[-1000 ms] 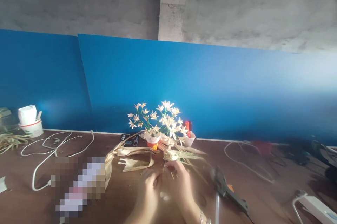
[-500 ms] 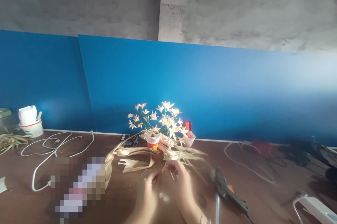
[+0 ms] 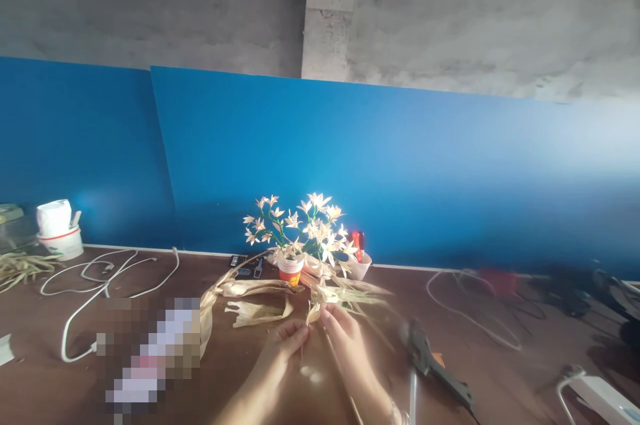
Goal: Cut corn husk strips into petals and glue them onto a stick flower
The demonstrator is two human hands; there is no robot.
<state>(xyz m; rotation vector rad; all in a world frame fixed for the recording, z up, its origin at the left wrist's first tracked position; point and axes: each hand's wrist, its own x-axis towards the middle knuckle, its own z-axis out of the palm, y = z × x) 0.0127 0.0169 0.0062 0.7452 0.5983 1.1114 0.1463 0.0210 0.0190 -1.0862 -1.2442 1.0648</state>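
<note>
My left hand (image 3: 287,342) is closed in a pinch, thumb against forefinger, at the lower end of a small pale piece of dried corn husk (image 3: 313,313). Close by on the right, my right hand (image 3: 345,335) pinches the same piece near its upper edge. A long thin husk strip (image 3: 342,375) runs down along my right palm toward the wrist. Just beyond my hands lie dried husks (image 3: 345,293) in a loose heap. Behind them, pale star-shaped flowers (image 3: 320,228) on green stems rise from an orange-and-white paper cup (image 3: 291,273).
A dark glue gun (image 3: 435,368) lies to the right of my hands. More husk pieces (image 3: 257,312) lie at left, near a blurred-out patch. White cables (image 3: 105,285), a white tub (image 3: 63,243) and a white cup (image 3: 360,267) with a red-handled item stand farther back. A blue partition (image 3: 350,158) bounds the table.
My left hand has turned and come up beside my right hand, its thumb now in a pinch. The small husk piece now shows between my fingertips; a long strip shows below my right hand.
</note>
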